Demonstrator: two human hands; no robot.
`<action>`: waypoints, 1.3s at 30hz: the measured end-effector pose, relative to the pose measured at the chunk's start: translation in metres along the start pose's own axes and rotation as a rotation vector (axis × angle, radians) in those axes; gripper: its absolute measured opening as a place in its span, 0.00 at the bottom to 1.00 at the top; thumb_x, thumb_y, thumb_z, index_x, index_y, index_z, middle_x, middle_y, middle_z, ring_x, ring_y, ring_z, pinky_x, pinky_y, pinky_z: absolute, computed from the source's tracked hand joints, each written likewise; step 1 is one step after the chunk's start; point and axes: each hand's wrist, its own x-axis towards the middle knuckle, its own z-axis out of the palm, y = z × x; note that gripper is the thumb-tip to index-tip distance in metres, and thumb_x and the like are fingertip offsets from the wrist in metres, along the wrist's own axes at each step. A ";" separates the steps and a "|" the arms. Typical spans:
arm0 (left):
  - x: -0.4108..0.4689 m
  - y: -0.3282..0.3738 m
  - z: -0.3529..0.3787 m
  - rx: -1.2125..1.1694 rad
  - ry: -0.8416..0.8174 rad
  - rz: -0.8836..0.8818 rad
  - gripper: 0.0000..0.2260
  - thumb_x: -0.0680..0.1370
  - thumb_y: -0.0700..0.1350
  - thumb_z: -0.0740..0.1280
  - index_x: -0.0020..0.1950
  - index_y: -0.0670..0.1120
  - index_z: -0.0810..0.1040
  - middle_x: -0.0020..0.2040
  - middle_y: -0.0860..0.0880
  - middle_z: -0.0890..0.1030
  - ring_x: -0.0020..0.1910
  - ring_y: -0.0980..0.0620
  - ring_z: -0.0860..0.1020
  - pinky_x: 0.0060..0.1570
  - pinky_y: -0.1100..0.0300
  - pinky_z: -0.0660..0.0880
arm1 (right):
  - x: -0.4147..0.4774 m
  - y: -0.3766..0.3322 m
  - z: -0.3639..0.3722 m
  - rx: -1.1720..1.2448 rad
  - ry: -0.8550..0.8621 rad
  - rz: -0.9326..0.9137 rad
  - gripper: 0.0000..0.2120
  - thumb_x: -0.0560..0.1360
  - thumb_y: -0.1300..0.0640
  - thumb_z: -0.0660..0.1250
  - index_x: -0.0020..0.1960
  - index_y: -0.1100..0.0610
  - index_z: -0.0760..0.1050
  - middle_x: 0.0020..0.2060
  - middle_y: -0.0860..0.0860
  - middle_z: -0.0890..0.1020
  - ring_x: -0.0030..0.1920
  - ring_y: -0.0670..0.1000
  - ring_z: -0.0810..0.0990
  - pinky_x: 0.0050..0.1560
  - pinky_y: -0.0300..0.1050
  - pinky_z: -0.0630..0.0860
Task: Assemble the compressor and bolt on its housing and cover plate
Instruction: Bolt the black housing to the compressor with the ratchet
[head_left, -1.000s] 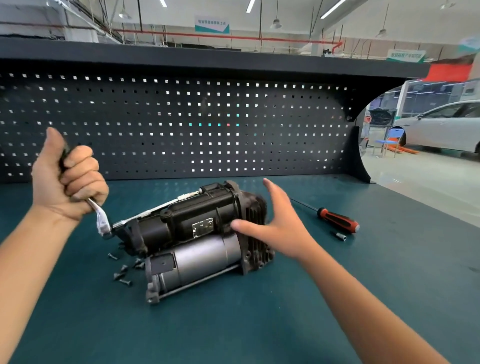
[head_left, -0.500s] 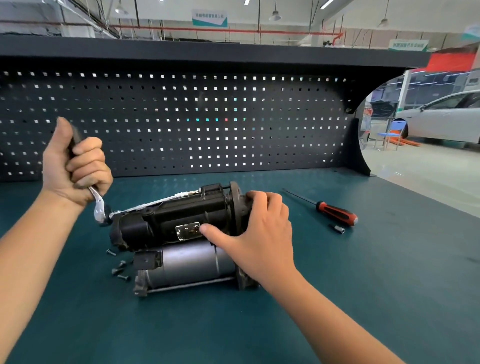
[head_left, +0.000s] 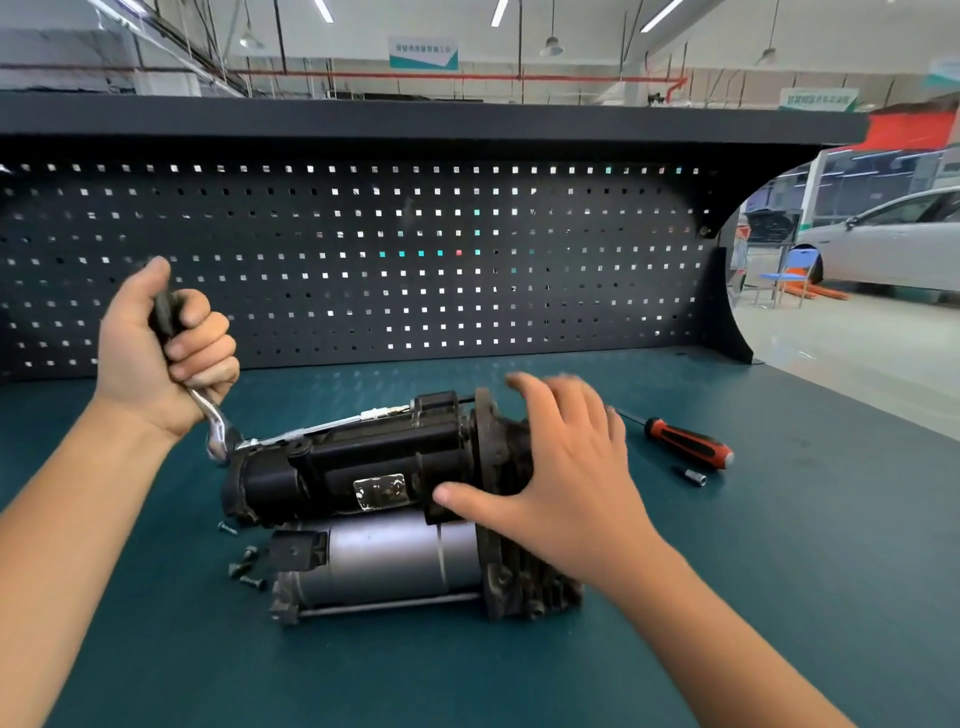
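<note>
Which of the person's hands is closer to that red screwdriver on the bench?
Right. The right hand is over the compressor, just left of the screwdriver; the left hand grips a ratchet at the compressor's far end.

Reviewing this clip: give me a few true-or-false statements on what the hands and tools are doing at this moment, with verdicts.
1. The left hand grips a ratchet wrench. True.
2. The screwdriver is held in the right hand. False: it lies on the mat, right of the compressor.
3. Several loose bolts lie on the mat by the compressor's left end. True.
4. The right hand is clenched into a fist. False: its fingers are spread over the compressor's right end.
</note>
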 end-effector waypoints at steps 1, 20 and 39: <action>0.000 0.000 0.001 0.009 -0.006 -0.003 0.22 0.58 0.63 0.72 0.25 0.50 0.65 0.17 0.55 0.59 0.20 0.55 0.49 0.16 0.68 0.50 | 0.007 0.000 -0.006 0.039 -0.011 -0.086 0.44 0.63 0.30 0.65 0.72 0.49 0.58 0.68 0.45 0.60 0.72 0.46 0.50 0.73 0.53 0.50; 0.014 0.007 0.011 0.050 -0.025 -0.041 0.21 0.57 0.63 0.72 0.25 0.50 0.66 0.17 0.54 0.60 0.20 0.55 0.49 0.19 0.66 0.46 | 0.040 0.003 0.001 0.256 -0.039 -0.294 0.25 0.58 0.44 0.80 0.43 0.58 0.72 0.39 0.46 0.74 0.45 0.44 0.65 0.46 0.27 0.63; 0.027 -0.004 0.012 0.022 -0.043 -0.075 0.22 0.59 0.65 0.70 0.24 0.50 0.66 0.17 0.55 0.58 0.19 0.55 0.49 0.15 0.69 0.50 | 0.104 0.001 -0.021 0.363 -0.449 0.177 0.14 0.79 0.49 0.60 0.42 0.54 0.80 0.41 0.46 0.82 0.37 0.43 0.76 0.33 0.32 0.70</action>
